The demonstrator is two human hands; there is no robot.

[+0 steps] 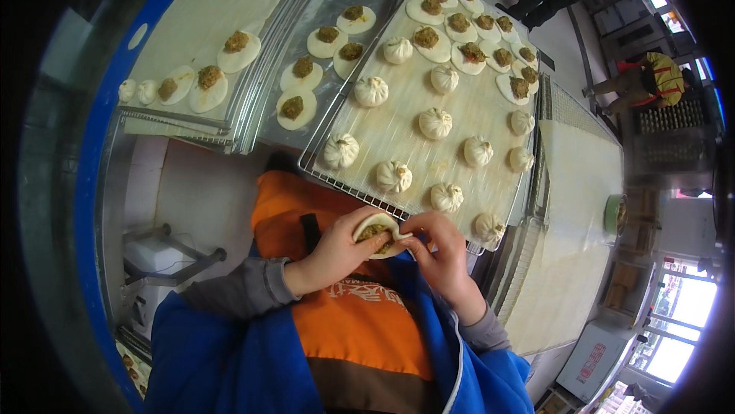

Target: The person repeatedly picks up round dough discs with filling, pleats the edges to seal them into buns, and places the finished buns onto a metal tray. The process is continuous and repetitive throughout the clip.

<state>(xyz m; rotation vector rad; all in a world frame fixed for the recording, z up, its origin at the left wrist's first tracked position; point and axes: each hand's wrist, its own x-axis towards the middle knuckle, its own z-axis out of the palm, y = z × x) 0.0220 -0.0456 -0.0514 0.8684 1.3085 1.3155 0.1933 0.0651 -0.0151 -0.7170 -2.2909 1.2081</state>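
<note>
A round dough wrapper (388, 222) with brown-green filling (374, 234) is cupped in my left hand (339, 250), whose thumb presses on the filling. My right hand (445, 253) pinches a fold of the wrapper's rim between thumb and fingers. Both hands are in front of my orange apron (359, 328), close to the near edge of a wire rack lined with a pale mat (396, 132). Pleated buns, such as one bun (394, 177), stand spaced across that mat. Flat wrappers topped with filling, such as one wrapper (433, 43), lie at its far end.
To the left, a metal tray (287, 29) holds several filled wrappers, beside a stack of lined racks (189, 29). On the right are another lined rack (574, 230) and a green bowl (615, 214). Two other people, one in yellow (663, 78), stand farther off.
</note>
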